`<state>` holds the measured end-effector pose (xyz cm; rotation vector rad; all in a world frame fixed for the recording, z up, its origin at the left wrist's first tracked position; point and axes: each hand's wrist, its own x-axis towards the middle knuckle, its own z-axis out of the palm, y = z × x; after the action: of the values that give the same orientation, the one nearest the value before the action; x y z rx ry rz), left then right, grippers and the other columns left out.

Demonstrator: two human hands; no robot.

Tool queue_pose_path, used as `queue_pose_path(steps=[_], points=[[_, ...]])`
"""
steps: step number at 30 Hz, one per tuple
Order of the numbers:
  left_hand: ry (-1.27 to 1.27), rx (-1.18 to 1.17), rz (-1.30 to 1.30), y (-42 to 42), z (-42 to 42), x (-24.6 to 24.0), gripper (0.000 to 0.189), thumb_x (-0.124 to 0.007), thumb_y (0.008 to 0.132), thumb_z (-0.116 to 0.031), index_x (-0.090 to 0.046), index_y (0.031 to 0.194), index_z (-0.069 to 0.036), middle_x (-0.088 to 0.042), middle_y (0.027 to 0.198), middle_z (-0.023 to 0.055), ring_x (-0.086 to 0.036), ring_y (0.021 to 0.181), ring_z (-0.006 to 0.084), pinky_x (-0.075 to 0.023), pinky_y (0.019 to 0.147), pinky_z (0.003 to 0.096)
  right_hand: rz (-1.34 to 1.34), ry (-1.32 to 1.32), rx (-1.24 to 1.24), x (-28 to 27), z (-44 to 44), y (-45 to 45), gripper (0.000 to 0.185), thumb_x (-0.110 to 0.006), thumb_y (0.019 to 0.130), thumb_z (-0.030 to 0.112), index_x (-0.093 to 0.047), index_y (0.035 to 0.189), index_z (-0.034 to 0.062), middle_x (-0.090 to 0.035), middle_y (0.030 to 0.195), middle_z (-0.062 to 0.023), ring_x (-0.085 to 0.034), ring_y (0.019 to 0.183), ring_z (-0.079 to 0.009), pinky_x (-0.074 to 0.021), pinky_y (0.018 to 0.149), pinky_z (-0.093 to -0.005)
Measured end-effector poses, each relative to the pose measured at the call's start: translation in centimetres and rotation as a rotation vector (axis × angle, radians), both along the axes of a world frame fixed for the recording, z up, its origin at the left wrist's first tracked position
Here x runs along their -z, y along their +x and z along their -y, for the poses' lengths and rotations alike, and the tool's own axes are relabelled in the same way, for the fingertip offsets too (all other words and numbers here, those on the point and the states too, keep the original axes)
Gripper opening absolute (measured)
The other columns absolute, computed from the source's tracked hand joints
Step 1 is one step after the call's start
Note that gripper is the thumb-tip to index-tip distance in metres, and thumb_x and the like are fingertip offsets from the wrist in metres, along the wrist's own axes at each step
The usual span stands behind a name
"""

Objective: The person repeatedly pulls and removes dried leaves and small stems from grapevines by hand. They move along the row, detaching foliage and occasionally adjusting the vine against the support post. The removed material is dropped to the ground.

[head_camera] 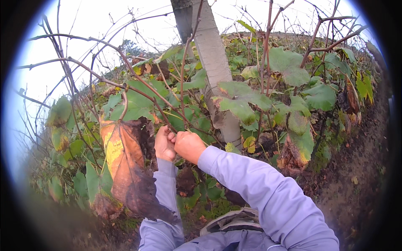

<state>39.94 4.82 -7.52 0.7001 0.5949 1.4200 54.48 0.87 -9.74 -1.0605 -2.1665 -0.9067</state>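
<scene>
My left hand point(165, 145) is raised with its fingers curled around the lower end of a brown grapevine cane point(143, 89). Pressed up against it is my right hand point(189, 145), closed like a fist with its back towards me. Whatever lies between the right fingers is hidden. Both hands meet where several canes cross, just left of a pale concrete post point(214, 56). A large withered vine leaf point(124, 157), orange, yellow and dark brown, hangs in front of my left forearm and covers part of the sleeve.
A darker post point(182, 22) stands against the concrete one. Green vine leaves point(241, 97) and upright canes point(265, 56) crowd the right side. Bare canes arch across the upper left. Brown soil point(348, 185) slopes along the right. A thin wire point(201, 119) runs behind the hands.
</scene>
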Motion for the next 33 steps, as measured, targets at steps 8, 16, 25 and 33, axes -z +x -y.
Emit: queue_pose_path(steps=[8, 16, 25, 33], points=[[-0.032, 0.063, 0.046, 0.1, 0.4, -0.4, 0.020, -0.058, 0.102, -0.027, -0.050, 0.090, -0.013, -0.047, 0.072, -0.0008, -0.048, 0.069, 0.0159, -0.0442, 0.060, 0.0308, -0.007, -0.059, -0.033, -0.9, -0.2, 1.1, 0.013, -0.070, 0.085, 0.015, -0.073, 0.089, 0.0029, -0.065, 0.089, -0.0123, -0.071, 0.081, -0.0267, -0.0589, 0.060, -0.0392], [0.071, 0.053, -0.006, 0.0, 1.6, 1.2, 0.018, -0.055, 0.109, -0.027, -0.053, 0.098, -0.012, -0.053, 0.083, -0.0029, -0.049, 0.070, 0.0092, -0.0369, 0.047, 0.0234, -0.037, -0.332, -0.111, -2.5, 0.6, 2.2, 0.017, -0.071, 0.090, 0.017, -0.077, 0.094, 0.0018, -0.071, 0.100, -0.0176, -0.076, 0.091, -0.0339, -0.0623, 0.073, -0.0439], [0.263, -0.189, -0.381, 0.1, 2.1, 2.4, 0.021, -0.058, 0.112, -0.027, -0.063, 0.117, -0.007, -0.056, 0.084, -0.0060, -0.043, 0.068, 0.0016, -0.0338, 0.051, 0.0200, -0.237, -0.302, -0.318, -2.5, 0.9, 2.9, 0.009, -0.070, 0.085, 0.009, -0.072, 0.089, 0.0012, -0.072, 0.091, -0.0192, -0.074, 0.084, -0.0376, -0.0613, 0.077, -0.0471], [0.630, -0.538, -0.638, -0.1, -2.0, 6.0, 0.025, -0.058, 0.113, -0.029, -0.064, 0.121, -0.006, -0.063, 0.090, -0.0032, -0.051, 0.072, 0.0039, -0.0414, 0.061, 0.0233, -0.671, -0.589, -0.443, -2.4, 0.3, 2.3, 0.017, -0.065, 0.093, 0.011, -0.078, 0.094, -0.0001, -0.073, 0.089, -0.0263, -0.071, 0.086, -0.0449, -0.0573, 0.080, -0.0529]])
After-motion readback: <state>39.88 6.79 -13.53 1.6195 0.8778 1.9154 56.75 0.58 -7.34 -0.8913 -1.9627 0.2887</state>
